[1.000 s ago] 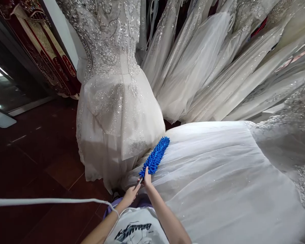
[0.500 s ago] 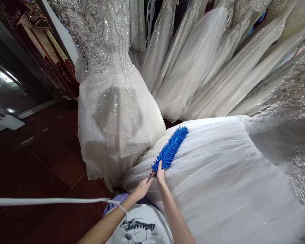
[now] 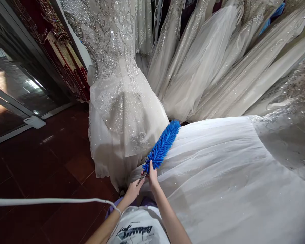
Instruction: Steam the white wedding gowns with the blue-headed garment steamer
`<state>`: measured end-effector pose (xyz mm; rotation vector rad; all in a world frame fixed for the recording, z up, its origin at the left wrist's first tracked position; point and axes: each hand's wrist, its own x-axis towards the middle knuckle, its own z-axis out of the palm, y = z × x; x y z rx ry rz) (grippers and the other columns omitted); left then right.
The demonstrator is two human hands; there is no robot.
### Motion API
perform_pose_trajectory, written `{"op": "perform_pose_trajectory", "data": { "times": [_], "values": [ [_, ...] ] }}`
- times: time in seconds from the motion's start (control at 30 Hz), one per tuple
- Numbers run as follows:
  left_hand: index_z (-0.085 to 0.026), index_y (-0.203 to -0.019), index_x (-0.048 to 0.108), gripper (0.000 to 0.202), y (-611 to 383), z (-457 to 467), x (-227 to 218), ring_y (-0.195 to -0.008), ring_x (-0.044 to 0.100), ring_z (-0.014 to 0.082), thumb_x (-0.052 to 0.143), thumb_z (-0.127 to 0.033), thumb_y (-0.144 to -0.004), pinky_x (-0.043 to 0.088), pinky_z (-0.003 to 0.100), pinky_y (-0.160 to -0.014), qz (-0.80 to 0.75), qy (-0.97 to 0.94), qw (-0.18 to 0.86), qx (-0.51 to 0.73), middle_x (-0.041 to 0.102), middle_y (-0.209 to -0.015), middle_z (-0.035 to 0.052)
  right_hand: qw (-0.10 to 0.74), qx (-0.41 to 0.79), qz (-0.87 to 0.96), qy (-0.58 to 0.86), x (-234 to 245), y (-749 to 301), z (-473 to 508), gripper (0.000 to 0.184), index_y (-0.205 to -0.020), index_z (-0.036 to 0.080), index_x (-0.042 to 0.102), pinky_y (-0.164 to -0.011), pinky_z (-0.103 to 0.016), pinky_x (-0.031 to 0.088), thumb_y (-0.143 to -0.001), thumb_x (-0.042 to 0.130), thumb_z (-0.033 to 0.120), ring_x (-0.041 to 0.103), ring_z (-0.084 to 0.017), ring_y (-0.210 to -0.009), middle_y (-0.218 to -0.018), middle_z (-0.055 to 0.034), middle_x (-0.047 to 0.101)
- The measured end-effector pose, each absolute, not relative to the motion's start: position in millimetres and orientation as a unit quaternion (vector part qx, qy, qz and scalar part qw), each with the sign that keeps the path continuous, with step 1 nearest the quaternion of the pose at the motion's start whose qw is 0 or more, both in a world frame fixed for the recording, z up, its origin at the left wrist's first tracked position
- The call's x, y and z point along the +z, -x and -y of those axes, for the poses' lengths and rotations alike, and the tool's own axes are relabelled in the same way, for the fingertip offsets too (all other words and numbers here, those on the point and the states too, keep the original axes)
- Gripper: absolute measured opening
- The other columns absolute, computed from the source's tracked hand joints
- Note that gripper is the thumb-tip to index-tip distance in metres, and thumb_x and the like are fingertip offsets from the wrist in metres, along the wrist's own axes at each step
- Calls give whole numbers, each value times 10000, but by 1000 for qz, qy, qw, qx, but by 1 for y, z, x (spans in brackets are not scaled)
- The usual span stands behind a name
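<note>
Against the near edge of the wide tulle skirt [image 3: 218,176], a blue chenille duster [image 3: 162,146] is held in both hands. Its metal handle end is pinched by the left hand [image 3: 133,190], closed around it just short of the skirt, while the base of the blue head is gripped by the right hand [image 3: 152,174], which is the nearer to the head. From the hands the duster's long axis is angled up and to the right, its tip lying over the skirt's far-left edge, just beside the beaded gown [image 3: 122,101]. Beyond the skirt, a row of hanging dresses [image 3: 218,61] is fanned out.
</note>
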<state>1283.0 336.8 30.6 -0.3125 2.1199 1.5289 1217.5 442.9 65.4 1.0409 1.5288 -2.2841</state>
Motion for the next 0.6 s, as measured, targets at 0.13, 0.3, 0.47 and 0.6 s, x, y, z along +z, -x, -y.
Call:
{"op": "perform_pose_trajectory", "data": {
  "times": [0.13, 0.3, 0.47, 0.6],
  "values": [
    [-214, -763, 539, 562, -1260, -356, 52, -434, 400, 99, 389, -755, -785, 320, 247, -488, -775, 39, 257, 576, 402, -470, -88, 29, -796, -515, -316, 94, -1209, -477, 525, -948, 232, 573, -438, -282, 497, -646, 733, 630, 609, -169, -463, -616, 39, 647],
    [-233, -643, 467, 650, -1270, -381, 33, -353, 373, 114, 290, -853, -716, 315, 276, -406, -745, 74, 396, 532, 407, -395, -67, 128, -759, -492, -407, 53, -1224, -502, 445, -679, 198, 539, -456, -267, 499, -704, 680, 620, 591, -149, -442, -513, 28, 575],
    [-246, -616, 428, 724, -1287, -371, 4, -322, 364, 108, 209, -937, -618, 299, 274, -388, -756, 109, 395, 510, 389, -351, -74, 180, -749, -485, -414, 18, -1232, -488, 444, -709, 182, 579, -452, -288, 493, -711, 674, 616, 621, -182, -468, -561, -7, 632],
    [-239, -639, 446, 768, -1285, -355, 7, -300, 343, 91, 192, -961, -568, 257, 246, -385, -762, 116, 369, 520, 369, -338, -95, 181, -753, -486, -406, 23, -1228, -474, 477, -734, 176, 595, -485, -298, 511, -685, 683, 641, 634, -184, -487, -595, -20, 660]
  ]
}}
